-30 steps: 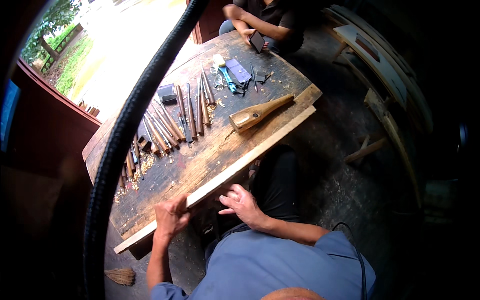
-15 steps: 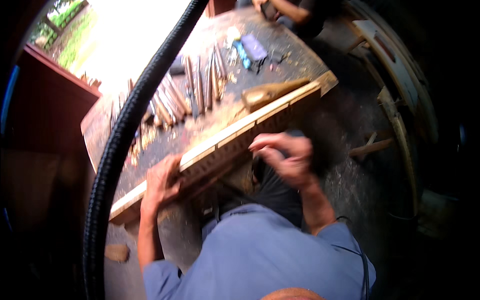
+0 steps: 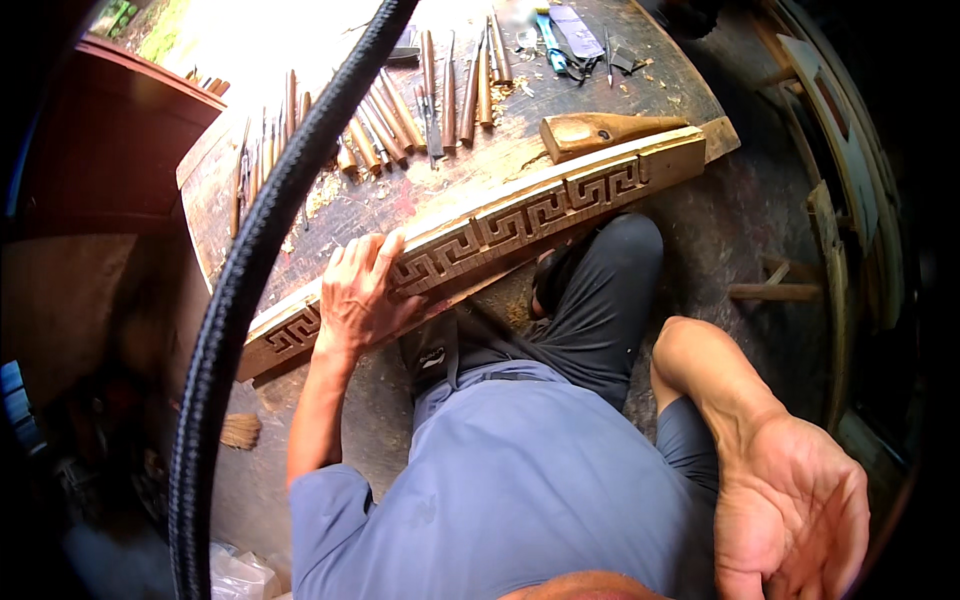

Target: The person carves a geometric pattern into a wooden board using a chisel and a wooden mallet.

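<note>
My left hand (image 3: 358,292) lies flat, fingers spread, on a long wooden board (image 3: 520,218) carved with a key-pattern fret along its front face. The board rests on the near edge of a low wooden workbench (image 3: 330,215). My right hand (image 3: 795,510) is raised close to the camera at the lower right, palm up, fingers loosely curled and holding nothing. A wooden mallet (image 3: 600,132) lies on the bench just behind the board's right end. My legs in dark trousers (image 3: 590,300) are under the bench edge.
Several wooden-handled chisels (image 3: 430,95) lie in a row across the bench, with small tools and a blue-handled tool (image 3: 552,35) at the far end. A thick black hose (image 3: 250,280) arcs across the left. Wooden frame pieces (image 3: 830,180) lean at the right.
The view has tilted down and closer. My left hand stays on the carved board, whose fretted face now shows. My right hand has left the bench edge and risen, palm up, toward the camera.
</note>
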A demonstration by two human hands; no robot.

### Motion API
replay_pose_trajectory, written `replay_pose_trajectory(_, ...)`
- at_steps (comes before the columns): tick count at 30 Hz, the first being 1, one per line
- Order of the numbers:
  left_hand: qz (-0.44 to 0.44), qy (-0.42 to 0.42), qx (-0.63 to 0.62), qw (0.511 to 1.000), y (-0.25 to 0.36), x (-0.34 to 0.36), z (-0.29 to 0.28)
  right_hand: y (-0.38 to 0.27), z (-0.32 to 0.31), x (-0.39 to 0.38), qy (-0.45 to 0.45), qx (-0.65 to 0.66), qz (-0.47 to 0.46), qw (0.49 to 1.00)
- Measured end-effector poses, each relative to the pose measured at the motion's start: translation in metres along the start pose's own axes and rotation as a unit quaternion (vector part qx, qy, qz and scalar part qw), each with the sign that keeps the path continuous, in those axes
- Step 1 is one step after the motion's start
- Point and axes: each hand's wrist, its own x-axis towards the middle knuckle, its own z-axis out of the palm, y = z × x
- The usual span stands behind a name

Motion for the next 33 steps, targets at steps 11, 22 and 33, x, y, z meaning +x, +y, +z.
replay_pose_trajectory(11,0.000,-0.023,-0.046,0.999,-0.015,-0.009,-0.001,0.021,0.004,-0.027,-0.055,0.034,-0.027,0.998)
replay_pose_trajectory(22,-0.092,-0.068,-0.048,0.992,-0.007,-0.013,-0.019,0.090,0.028,-0.141,-0.434,0.061,0.198,0.877)
replay_pose_trajectory(33,-0.117,0.152,-0.074,0.979,0.086,-0.012,0.021,0.142,0.019,-0.317,-0.680,-0.008,0.305,0.667)
